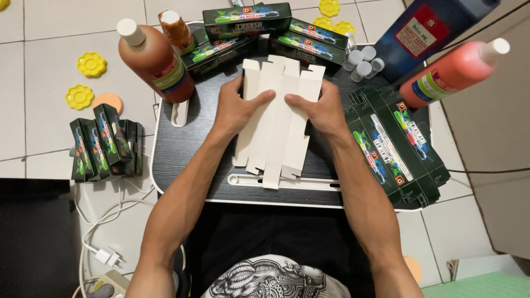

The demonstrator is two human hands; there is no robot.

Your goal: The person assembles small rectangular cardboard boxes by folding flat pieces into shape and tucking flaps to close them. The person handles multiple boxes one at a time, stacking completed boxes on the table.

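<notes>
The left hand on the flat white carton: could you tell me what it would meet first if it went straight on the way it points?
Probably the right hand: the left hand points rightward across the white carton blank.

Unfolded carton blank, held at centre: plain white. Worktop: black wood-grain, edged in white. Flat cartons at 3 o'clock: black, printed in green, blue and red. Bottle at 11 o'clock: reddish-brown, capped in white. Bottle at 2 o'clock: coral-red, white-capped. Flower-shaped lids at 10 o'clock: yellow. Floor: tiled in off-white.
</notes>
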